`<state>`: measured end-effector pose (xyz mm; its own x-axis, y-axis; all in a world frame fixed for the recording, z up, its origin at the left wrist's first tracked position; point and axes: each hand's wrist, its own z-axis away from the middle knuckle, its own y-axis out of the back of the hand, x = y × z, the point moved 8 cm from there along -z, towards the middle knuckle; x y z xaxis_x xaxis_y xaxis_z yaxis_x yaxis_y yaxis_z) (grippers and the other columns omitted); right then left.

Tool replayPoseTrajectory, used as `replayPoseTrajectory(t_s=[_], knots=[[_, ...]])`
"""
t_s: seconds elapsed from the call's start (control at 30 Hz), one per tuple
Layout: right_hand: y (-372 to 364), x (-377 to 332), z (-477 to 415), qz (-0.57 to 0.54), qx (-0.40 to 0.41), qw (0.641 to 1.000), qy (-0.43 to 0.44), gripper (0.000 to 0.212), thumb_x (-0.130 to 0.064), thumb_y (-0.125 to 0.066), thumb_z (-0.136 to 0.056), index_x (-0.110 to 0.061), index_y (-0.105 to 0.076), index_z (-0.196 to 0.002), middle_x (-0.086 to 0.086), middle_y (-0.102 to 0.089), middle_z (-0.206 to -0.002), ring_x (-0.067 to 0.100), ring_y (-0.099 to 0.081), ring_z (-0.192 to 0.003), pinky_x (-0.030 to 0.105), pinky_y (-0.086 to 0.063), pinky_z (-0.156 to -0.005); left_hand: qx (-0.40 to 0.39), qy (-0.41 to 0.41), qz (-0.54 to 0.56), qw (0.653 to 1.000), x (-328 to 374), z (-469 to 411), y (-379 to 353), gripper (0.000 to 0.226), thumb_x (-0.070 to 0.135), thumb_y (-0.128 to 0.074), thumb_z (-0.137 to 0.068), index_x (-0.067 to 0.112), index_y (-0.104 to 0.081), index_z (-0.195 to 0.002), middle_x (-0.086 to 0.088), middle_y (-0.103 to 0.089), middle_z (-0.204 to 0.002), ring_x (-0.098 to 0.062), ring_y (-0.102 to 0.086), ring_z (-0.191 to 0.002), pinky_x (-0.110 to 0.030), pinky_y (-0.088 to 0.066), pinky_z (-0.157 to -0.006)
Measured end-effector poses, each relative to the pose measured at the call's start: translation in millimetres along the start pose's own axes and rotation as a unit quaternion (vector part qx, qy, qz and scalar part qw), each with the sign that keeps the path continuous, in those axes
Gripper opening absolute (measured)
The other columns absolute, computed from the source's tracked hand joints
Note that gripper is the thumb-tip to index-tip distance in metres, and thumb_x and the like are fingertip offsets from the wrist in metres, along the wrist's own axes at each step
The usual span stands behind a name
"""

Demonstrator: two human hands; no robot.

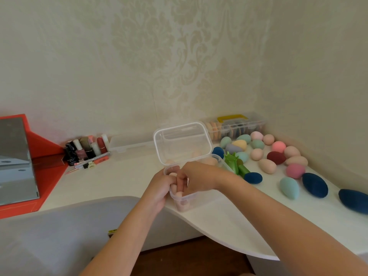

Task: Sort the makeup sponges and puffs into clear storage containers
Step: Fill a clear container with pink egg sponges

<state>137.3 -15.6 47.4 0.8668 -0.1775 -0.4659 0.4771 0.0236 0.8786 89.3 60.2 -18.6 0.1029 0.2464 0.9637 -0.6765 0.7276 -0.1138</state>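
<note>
Two hands (159, 186) (199, 177) at clear container (199, 193), labels (72, 159) illegible

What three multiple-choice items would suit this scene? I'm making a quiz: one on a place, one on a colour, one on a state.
1. Where is the case with the yellow handle? A by the wall, behind the loose sponges; B on a shelf; C on the floor.
2. What colour are the sponges in the clear container? A dark blue; B peach; C green.
3. How is the container's lid? A shut; B lying on the floor; C raised open.
Key: A, it sits at the wall; B, peach shows through the side; C, the lid stands upright.
</note>
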Motion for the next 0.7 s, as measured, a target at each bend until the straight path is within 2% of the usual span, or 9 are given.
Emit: replayPoseTrajectory(t_s=[0.07, 0.2, 0.27, 0.37, 0.43, 0.5, 0.57, 0.63, 0.7], knots=[[-2, 0, -3, 0.037, 0.006, 0.999, -0.017, 0.041, -0.019, -0.061, -0.085, -0.035, -0.034, -0.058, -0.01, -0.043, -0.055, 0.007, -0.04, -0.053, 0.013, -0.03, -0.05, 0.001, 0.002, 0.002, 1.0, 1, 0, 0, 0.052, -0.007, -0.046, -0.063, 0.002, -0.06, -0.113, -0.015, -0.065, -0.096, -0.024, -0.064, -0.083, -0.029, -0.05, -0.068], [-14, 17, -13, 0.047, -0.039, 0.996, -0.067, 0.032, -0.027, -0.071, -0.078, -0.015, -0.043, -0.068, -0.003, -0.041, -0.062, 0.016, -0.041, -0.062, 0.025, -0.031, -0.057, -0.021, 0.008, 0.008, 1.0, 1, 0, -3, 0.048, -0.009, -0.05, -0.063, 0.003, -0.057, -0.109, -0.007, -0.064, -0.075, -0.019, -0.062, -0.071, -0.027, -0.047, -0.064], [-16, 21, -14, 0.031, -0.059, 0.995, -0.069, 0.03, -0.03, -0.074, -0.076, -0.016, -0.048, -0.074, -0.004, -0.045, -0.067, 0.016, -0.044, -0.069, 0.025, -0.033, -0.06, -0.01, 0.009, 0.014, 1.0, 2, 0, -2, 0.042, -0.014, -0.049, -0.069, 0.007, -0.059, -0.104, -0.006, -0.063, -0.085, -0.019, -0.062, -0.08, -0.027, -0.048, -0.07], [-9, 21, -6, -0.001, -0.086, 0.995, -0.054, 0.02, -0.029, -0.073, -0.078, -0.019, -0.058, -0.088, -0.005, -0.056, -0.081, 0.013, -0.051, -0.076, 0.023, -0.04, -0.069, -0.007, 0.009, 0.016, 1.0, 3, 0, -1, 0.046, -0.011, -0.056, -0.059, 0.01, -0.061, -0.1, -0.007, -0.062, -0.103, -0.023, -0.061, -0.096, -0.031, -0.048, -0.083], [5, 23, 5, -0.069, -0.093, 0.992, -0.055, 0.023, -0.022, -0.073, -0.08, -0.014, -0.063, -0.099, -0.002, -0.063, -0.092, 0.011, -0.06, -0.078, 0.019, -0.047, -0.073, -0.007, 0.007, 0.001, 1.0, 3, 0, -1, 0.049, -0.003, -0.058, -0.052, 0.012, -0.063, -0.098, -0.006, -0.062, -0.108, -0.022, -0.059, -0.1, -0.032, -0.046, -0.087], [32, 23, 17, -0.164, -0.036, 0.985, -0.045, 0.024, -0.018, -0.074, -0.08, -0.008, -0.066, -0.1, 0.0, -0.067, -0.091, 0.01, -0.065, -0.073, 0.018, -0.053, -0.07, -0.005, 0.004, -0.002, 1.0, 3, -1, -1, 0.048, 0.001, -0.057, -0.05, 0.013, -0.064, -0.096, -0.003, -0.062, -0.107, -0.018, -0.057, -0.095, -0.028, -0.044, -0.081], [68, 33, 33, -0.224, 0.081, 0.97, -0.044, 0.016, -0.019, -0.071, -0.083, -0.006, -0.068, -0.092, 0.001, -0.069, -0.081, 0.01, -0.064, -0.066, 0.02, -0.053, -0.064, -0.009, -0.003, 0.006, 1.0, 4, 0, -2, 0.046, 0.001, -0.056, -0.05, 0.013, -0.064, -0.094, -0.001, -0.062, -0.103, -0.014, -0.057, -0.089, -0.025, -0.043, -0.076], [98, 63, 50, -0.235, 0.199, 0.947, -0.09, 0.013, -0.022, -0.069, -0.085, -0.01, -0.066, -0.081, 0.001, -0.067, -0.072, 0.011, -0.059, -0.06, 0.022, -0.05, -0.06, -0.012, -0.006, 0.01, 1.0, 4, 0, -3, 0.046, 0.001, -0.056, -0.05, 0.013, -0.064, -0.093, 0.0, -0.062, -0.101, -0.012, -0.057, -0.086, -0.024, -0.043, -0.073], [118, 101, 71, -0.18, 0.295, 0.922, -0.175, 0.016, -0.023, -0.065, -0.087, -0.011, -0.063, -0.077, 0.002, -0.065, -0.072, 0.014, -0.057, -0.061, 0.024, -0.048, -0.061, -0.017, -0.009, 0.009, 1.0, 4, -1, -4, 0.046, 0.001, -0.055, -0.05, 0.012, -0.064, -0.093, 0.0, -0.062, -0.1, -0.011, -0.057, -0.085, -0.023, -0.043, -0.072]])
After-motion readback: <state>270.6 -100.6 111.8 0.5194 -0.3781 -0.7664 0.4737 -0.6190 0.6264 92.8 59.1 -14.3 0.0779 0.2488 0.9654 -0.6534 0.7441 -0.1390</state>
